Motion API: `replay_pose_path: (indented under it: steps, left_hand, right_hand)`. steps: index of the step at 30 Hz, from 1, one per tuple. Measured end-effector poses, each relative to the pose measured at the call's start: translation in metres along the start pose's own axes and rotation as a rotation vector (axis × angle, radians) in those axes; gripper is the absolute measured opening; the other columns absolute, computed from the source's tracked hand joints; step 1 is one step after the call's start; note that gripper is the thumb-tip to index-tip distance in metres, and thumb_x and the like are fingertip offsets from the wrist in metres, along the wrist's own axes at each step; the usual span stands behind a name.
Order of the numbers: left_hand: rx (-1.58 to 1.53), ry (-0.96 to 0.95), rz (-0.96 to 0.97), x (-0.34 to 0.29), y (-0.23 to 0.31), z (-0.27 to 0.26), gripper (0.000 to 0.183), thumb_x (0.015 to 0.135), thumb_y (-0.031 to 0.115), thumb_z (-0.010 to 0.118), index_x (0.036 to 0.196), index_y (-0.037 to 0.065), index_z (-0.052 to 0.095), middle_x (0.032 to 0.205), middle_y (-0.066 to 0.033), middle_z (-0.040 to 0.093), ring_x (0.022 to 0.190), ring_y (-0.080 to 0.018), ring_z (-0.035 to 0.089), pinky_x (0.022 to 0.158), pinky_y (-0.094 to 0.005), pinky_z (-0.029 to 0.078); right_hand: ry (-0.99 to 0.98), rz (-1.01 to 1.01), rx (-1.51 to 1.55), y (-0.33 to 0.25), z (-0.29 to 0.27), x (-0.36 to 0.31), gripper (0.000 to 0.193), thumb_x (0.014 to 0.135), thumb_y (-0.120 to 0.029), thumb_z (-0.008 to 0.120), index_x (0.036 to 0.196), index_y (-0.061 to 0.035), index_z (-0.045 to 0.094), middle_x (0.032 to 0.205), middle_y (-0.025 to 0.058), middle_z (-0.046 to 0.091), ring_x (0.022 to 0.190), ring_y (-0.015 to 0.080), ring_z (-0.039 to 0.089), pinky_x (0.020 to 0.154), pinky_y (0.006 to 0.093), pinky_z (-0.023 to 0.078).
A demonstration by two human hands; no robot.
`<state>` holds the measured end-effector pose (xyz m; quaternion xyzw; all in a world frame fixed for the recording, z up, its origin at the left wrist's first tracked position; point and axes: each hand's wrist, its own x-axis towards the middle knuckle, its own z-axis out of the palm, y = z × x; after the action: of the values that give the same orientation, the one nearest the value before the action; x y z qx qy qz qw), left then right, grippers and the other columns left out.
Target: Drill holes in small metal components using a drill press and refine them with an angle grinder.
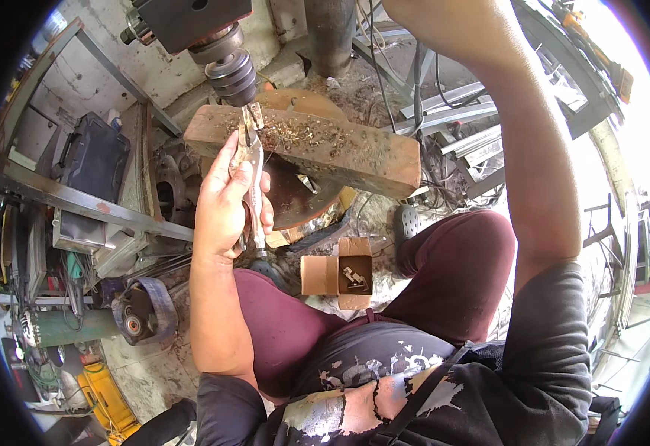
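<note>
My left hand is wrapped round a pair of locking pliers, held with the jaws pointing away from me. Those jaws grip a small metal piece at the left end of a thick wooden block. Right above the piece is the chuck of a drill press, its tip close to the metal; whether the bit touches it, I cannot tell. Metal chips lie scattered over the block. My right hand reaches up past the drill's right side, its fingers cut off by the upper edge.
Between my legs, an open cardboard box holds several small metal parts. A round rusty table sits under the block. On the left are a metal frame and a black case; metal bars lie at the right.
</note>
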<state>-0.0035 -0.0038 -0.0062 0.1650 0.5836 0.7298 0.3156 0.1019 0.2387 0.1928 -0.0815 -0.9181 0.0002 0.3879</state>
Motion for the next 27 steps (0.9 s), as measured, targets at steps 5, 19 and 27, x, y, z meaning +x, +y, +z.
replay_pose_path:
  steps: [5,19,27]
  left_hand:
    - [-0.001,-0.020,0.011,0.001,0.000,0.000,0.059,0.111,0.018,0.049,0.165,0.014,0.025,0.086,-0.0095,0.063,0.051,-0.0178,0.062,0.042,-0.0311,0.050]
    - [0.013,0.001,0.008,0.002,-0.001,-0.003,0.059,0.111,0.020,0.048,0.165,0.017,0.026,0.088,-0.0096,0.063,0.047,-0.0144,0.059,0.039,-0.0284,0.049]
    - [0.012,-0.014,0.009,0.001,0.000,-0.004,0.059,0.111,0.021,0.049,0.165,0.016,0.026,0.088,-0.0100,0.062,0.047,-0.0138,0.058,0.039,-0.0282,0.049]
  right_hand:
    - [0.044,-0.041,0.022,0.004,0.002,-0.003,0.023,0.093,-0.021,0.068,0.104,-0.0004,0.064,0.085,0.0250,0.071,0.084,0.0458,0.070,0.076,0.0523,0.055]
    - [0.093,-0.021,0.052,0.005,0.012,-0.008,0.018,0.095,-0.020,0.068,0.102,-0.0032,0.066,0.088,0.0227,0.071,0.086,0.0452,0.069,0.075,0.0521,0.054]
    - [0.111,-0.042,0.051,0.008,0.014,-0.010,0.018,0.096,-0.020,0.067,0.099,-0.0029,0.064,0.086,0.0224,0.070,0.085,0.0461,0.068,0.075,0.0529,0.053]
